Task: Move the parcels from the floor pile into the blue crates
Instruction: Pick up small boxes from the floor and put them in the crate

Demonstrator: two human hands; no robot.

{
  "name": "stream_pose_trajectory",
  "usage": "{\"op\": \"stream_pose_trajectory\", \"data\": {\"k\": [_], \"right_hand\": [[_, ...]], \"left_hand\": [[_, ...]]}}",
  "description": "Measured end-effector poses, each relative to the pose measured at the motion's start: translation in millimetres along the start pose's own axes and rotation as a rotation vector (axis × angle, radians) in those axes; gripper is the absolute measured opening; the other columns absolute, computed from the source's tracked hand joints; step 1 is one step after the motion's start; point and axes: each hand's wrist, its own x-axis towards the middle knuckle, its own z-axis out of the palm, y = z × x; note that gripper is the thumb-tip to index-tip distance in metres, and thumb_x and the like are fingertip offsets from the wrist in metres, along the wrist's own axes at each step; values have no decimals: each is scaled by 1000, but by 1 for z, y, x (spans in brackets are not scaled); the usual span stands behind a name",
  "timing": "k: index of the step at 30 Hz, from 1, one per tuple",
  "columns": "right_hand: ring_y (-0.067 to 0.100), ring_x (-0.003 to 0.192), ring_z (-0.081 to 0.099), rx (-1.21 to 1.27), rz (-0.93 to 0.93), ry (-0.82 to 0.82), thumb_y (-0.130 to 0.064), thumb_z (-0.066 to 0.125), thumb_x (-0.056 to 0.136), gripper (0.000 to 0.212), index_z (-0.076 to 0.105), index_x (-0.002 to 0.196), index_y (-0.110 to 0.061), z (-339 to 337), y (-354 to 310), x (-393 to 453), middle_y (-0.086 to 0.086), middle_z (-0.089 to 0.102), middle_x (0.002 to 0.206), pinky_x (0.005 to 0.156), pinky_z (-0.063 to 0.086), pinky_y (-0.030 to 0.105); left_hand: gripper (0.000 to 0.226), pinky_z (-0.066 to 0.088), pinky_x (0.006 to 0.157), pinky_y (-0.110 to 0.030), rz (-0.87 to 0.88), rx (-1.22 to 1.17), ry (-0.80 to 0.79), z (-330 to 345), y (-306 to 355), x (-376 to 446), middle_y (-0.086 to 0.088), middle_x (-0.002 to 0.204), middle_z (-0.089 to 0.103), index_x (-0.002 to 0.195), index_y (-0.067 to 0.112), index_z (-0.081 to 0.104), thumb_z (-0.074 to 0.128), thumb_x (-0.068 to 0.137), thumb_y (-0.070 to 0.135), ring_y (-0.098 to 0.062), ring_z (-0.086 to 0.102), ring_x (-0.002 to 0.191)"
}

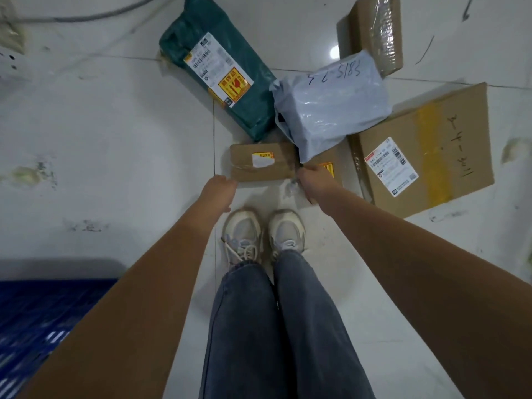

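Both arms reach down to the parcels on the white tiled floor [100, 139]. The left hand [220, 190] is at the left end of a small brown box [259, 161] in the middle of the frame; whether it grips cannot be told. The right hand [312, 181] is at the box's right end, fingers hidden. Behind the box lie a green bag parcel [221, 67] and a grey bag parcel [331, 102]. A large carton [426, 151] lies at right, and a taped carton [374, 30] at upper right. A blue crate [43, 318] shows at lower left, beside the person's shoes [263, 234].
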Motion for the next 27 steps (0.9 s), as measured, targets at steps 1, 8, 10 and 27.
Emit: {"op": "stream_pose_trajectory", "data": {"k": [1, 8, 10, 27], "right_hand": [[15, 57, 37, 14, 1, 0, -12, 43, 91, 9, 50, 95, -8, 3, -1, 10, 3, 41, 67, 50, 28, 25], [24, 97, 45, -5, -2, -34, -12, 45, 92, 46, 40, 137, 0, 29, 5, 66, 16, 49, 114, 82, 38, 30], [26, 103, 48, 26, 7, -51, -16, 46, 91, 53, 33, 142, -9, 33, 11, 74, 12, 47, 120, 93, 43, 34], [27, 107, 59, 524, 155, -290, -58, 77, 55, 98, 41, 130, -7, 19, 3, -20, 15, 52, 126, 72, 59, 46]], "left_hand": [[49, 48, 85, -37, -2, -8, 1, 4, 1, 8, -18, 136, 48, 142, 3, 35, 45, 96, 17, -23, 49, 95], [53, 43, 102, -39, 34, -27, 66, 23, 11, 64, -13, 139, 44, 144, 9, 31, 43, 95, 25, -28, 46, 123], [49, 44, 100, -37, 37, -51, 76, 27, 13, 73, -12, 136, 46, 141, 9, 35, 41, 96, 26, -28, 47, 120], [44, 57, 71, -39, -178, -929, 41, -18, -21, -25, -12, 107, 60, 114, 8, 57, 69, 80, 34, -23, 59, 100]]}}
